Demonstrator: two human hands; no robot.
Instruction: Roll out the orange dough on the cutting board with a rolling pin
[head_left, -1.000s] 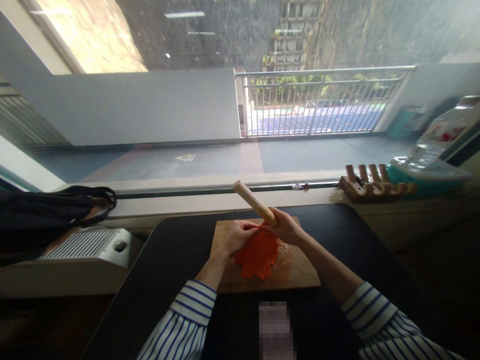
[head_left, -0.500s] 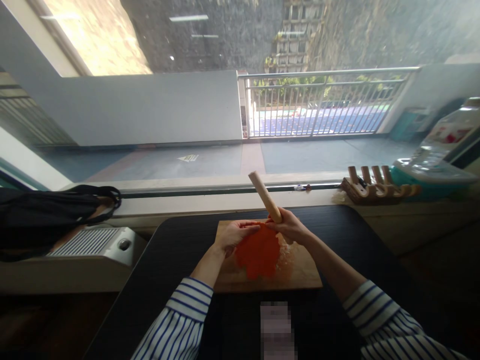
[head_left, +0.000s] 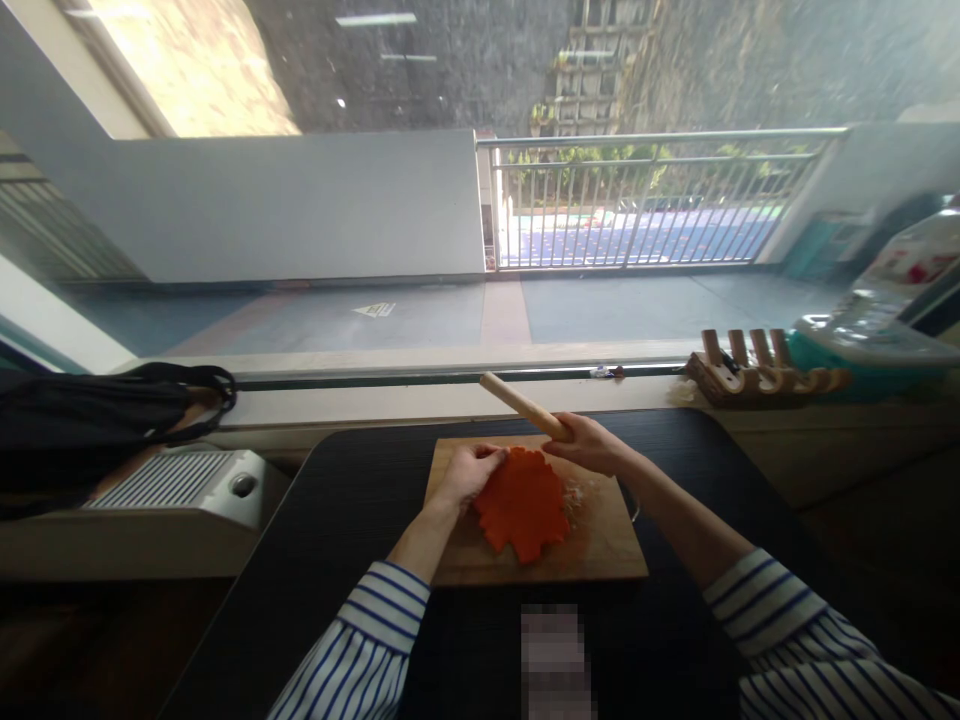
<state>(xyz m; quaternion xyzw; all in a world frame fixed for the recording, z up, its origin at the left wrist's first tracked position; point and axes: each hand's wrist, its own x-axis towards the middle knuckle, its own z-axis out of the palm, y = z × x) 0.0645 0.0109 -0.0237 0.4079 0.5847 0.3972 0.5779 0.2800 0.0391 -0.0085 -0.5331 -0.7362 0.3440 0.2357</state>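
Note:
A flat orange sheet of dough (head_left: 523,505) with a ragged edge lies on the wooden cutting board (head_left: 607,555). At its upper left edge, my left hand (head_left: 471,474) pinches the sheet between thumb and fingers. My right hand (head_left: 592,442) is closed round one end of a pale wooden rolling pin (head_left: 521,405), just above the board's upper right. The pin points up and to the left, clear of the dough. White flour (head_left: 581,495) is scattered on the board to the right of the sheet.
The board rests on a black table (head_left: 360,520) by a window. On the sill at right are a wooden rack (head_left: 739,375), a teal container (head_left: 814,345) and a clear plastic bottle (head_left: 900,270). A black bag (head_left: 90,430) lies at left above a white slatted unit (head_left: 247,490).
My right hand has drawn away from the dough's top edge, and the rolling pin has tilted lower to the left. The sheet lies flatter, with my left hand still at its edge.

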